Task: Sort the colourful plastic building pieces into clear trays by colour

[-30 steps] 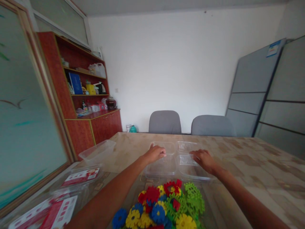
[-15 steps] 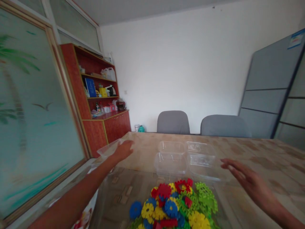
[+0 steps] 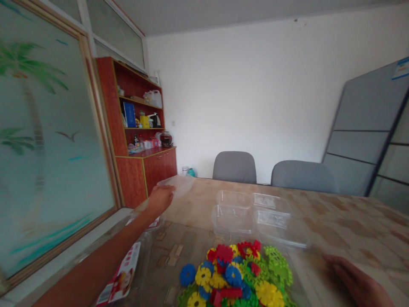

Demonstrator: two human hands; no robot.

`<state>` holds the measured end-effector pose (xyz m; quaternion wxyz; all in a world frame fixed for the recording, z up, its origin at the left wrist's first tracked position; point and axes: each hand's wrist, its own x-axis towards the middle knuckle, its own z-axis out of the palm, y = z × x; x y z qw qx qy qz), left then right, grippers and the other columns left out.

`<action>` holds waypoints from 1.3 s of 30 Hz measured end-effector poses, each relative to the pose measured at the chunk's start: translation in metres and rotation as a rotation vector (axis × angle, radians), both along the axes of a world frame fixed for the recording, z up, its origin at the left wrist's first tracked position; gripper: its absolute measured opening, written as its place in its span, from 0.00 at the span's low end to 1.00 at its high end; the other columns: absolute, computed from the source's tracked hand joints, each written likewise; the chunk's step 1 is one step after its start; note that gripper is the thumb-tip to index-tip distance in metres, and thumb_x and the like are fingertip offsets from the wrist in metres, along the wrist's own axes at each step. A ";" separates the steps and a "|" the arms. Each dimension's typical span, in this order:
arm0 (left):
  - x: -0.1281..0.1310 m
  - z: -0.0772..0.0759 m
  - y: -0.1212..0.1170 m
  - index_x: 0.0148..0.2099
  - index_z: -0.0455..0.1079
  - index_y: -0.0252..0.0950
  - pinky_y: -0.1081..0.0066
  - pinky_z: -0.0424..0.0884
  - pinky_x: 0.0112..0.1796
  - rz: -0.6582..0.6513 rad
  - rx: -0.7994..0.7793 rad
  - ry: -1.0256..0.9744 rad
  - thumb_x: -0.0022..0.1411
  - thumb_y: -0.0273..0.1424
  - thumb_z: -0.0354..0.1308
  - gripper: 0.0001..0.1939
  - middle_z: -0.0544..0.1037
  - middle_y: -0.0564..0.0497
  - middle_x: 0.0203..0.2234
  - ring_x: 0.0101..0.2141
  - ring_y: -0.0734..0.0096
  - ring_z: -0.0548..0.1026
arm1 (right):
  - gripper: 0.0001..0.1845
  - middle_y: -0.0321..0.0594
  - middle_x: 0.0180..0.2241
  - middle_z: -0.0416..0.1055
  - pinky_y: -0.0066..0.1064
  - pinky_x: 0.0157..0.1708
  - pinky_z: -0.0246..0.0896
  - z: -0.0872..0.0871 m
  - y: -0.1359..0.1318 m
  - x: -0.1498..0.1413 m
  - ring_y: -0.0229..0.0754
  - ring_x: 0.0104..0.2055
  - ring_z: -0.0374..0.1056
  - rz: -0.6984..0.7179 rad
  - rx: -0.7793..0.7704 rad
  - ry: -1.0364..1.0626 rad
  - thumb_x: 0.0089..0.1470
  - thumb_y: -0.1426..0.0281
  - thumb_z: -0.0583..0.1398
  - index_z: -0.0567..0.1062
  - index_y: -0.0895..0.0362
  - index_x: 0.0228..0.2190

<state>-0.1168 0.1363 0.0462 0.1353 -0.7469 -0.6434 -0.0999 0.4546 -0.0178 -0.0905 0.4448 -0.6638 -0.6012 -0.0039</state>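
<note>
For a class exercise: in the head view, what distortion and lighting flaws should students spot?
In the head view, wide-angle bending makes the glass door and grey panels lean; the light is soft, without hard shadows; the clear tub at the left hand barely stands out; the frame edge cuts off the right hand.

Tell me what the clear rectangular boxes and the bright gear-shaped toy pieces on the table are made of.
The clear rectangular boxes look like thin, glossy plastic: see-through, with moulded rims. The bright gear-shaped toy pieces look like moulded plastic, evenly coloured; exact type unclear.
</note>
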 end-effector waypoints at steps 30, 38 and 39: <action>0.102 -0.057 -0.054 0.47 0.70 0.34 0.56 0.68 0.47 -0.376 -0.018 -0.304 0.66 0.32 0.55 0.10 0.74 0.47 0.44 0.44 0.63 0.73 | 0.22 0.42 0.32 0.81 0.39 0.34 0.72 0.017 -0.004 -0.014 0.54 0.34 0.76 -0.007 -0.161 0.167 0.43 0.51 0.55 0.79 0.53 0.29; 0.112 -0.062 -0.055 0.45 0.70 0.34 0.57 0.70 0.45 -0.346 -0.006 -0.292 0.66 0.32 0.54 0.09 0.74 0.47 0.43 0.43 0.64 0.73 | 0.22 0.40 0.31 0.81 0.39 0.35 0.71 0.018 -0.006 -0.015 0.54 0.36 0.76 -0.061 -0.129 0.111 0.43 0.52 0.54 0.80 0.52 0.29; 0.112 -0.063 -0.054 0.46 0.70 0.34 0.57 0.70 0.45 -0.354 -0.005 -0.294 0.66 0.32 0.54 0.09 0.74 0.47 0.43 0.43 0.64 0.73 | 0.22 0.40 0.31 0.81 0.39 0.34 0.71 0.018 -0.006 -0.014 0.54 0.36 0.76 -0.055 -0.132 0.114 0.43 0.52 0.54 0.79 0.52 0.29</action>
